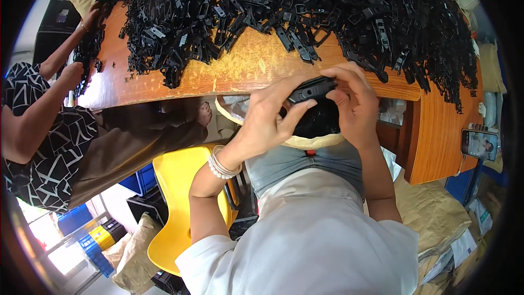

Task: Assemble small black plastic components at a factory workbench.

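Between my two hands, above my lap, is a small black plastic part [311, 90], long and narrow. My left hand [270, 110] pinches its left end with thumb and fingers, and a white bead bracelet circles that wrist. At the other end, my right hand [356, 101] has its curled fingers and thumb on the part. Just below sits a round container with a pale rim [314, 142] on my lap, with dark contents partly covered by my hands. A large heap of black plastic parts [240, 8] covers the far side of the wooden table [234, 71].
A person in a black-and-white patterned top [52, 153] works at the table's left end, hands near black parts. A yellow chair [174, 202] stands at my left. On the right are a propped phone [479, 145] and brown paper sacks [431, 213].
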Demonstrator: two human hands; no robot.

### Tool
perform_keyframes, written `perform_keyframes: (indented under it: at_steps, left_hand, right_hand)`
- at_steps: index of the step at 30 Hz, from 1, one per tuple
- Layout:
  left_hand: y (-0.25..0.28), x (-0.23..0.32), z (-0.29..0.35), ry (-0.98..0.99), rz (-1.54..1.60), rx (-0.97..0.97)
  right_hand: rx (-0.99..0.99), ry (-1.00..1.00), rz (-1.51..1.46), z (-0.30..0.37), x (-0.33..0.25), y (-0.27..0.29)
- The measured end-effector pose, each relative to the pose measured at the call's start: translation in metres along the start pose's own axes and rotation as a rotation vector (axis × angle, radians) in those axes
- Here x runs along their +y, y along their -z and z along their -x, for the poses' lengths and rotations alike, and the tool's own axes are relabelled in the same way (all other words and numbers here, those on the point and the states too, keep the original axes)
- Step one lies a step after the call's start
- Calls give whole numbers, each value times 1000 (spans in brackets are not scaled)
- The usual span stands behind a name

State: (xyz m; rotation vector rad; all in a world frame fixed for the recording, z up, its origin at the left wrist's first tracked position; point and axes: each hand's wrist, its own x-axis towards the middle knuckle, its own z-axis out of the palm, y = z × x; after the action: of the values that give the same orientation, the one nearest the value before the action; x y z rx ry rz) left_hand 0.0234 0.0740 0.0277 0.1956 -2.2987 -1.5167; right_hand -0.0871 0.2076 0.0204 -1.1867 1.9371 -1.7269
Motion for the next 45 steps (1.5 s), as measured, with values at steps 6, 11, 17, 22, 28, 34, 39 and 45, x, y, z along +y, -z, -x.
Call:
perform_keyframes:
  at_steps: [6, 11, 17, 22, 28, 34, 39, 45]
  left_hand:
    - [-1, 3, -1, 163, 252, -32]
    - [6, -29, -22, -63, 87, -202]
    - [-29, -37, -80, -207, -518, 75]
    - [-52, -52, -106, -332, -927, 75]
    - [-27, -44, -93, -68, -614, 42]
    - [-8, -50, -87, 130, 70, 219]
    - [1, -40, -71, 322, 374, 310]
    - [-20, -5, -42, 340, 718, -69]
  right_hand:
    - [-11, -47, -67, -1, -1, 6]
    - [-100, -29, 99, 11, 5, 15]
    - [-67, -105, 84, 32, 5, 14]
    - [8, -151, 198, 47, -4, 51]
    - [545, -394, 647, 62, 24, 152]
    - [555, -361, 1364, 46, 47, 210]
    - [414, -339, 1446, 56, 43, 212]
    - [406, -317, 639, 59, -15, 130]
